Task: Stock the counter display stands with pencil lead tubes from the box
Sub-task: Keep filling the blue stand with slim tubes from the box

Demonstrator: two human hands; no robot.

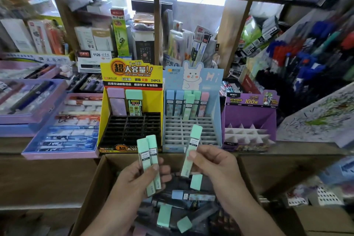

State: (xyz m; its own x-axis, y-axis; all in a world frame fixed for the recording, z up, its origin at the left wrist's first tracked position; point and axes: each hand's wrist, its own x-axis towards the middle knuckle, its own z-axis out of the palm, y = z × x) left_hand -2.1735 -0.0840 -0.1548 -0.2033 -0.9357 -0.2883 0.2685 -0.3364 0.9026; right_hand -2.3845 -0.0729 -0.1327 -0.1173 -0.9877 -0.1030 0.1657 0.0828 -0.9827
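My left hand (141, 178) grips two mint-green lead tubes (148, 151) upright above the cardboard box (95, 184). One mint-green lead tube (193, 145) is pinched in my right hand (212, 166), tilted toward the blue display stand (191, 128). That blue stand has a rabbit card and several blue, green and pink tubes in its back row. The yellow display stand (132, 113) to its left holds two purple tubes and one green tube at the back. More tubes (193, 195) lie loose in the box below my hands.
A purple display stand (249, 120) with white dividers sits right of the blue one. Purple trays of pens (63, 126) lie at the left on the counter. Shelves packed with stationery rise behind, and a pen rack (306, 63) slopes at the right.
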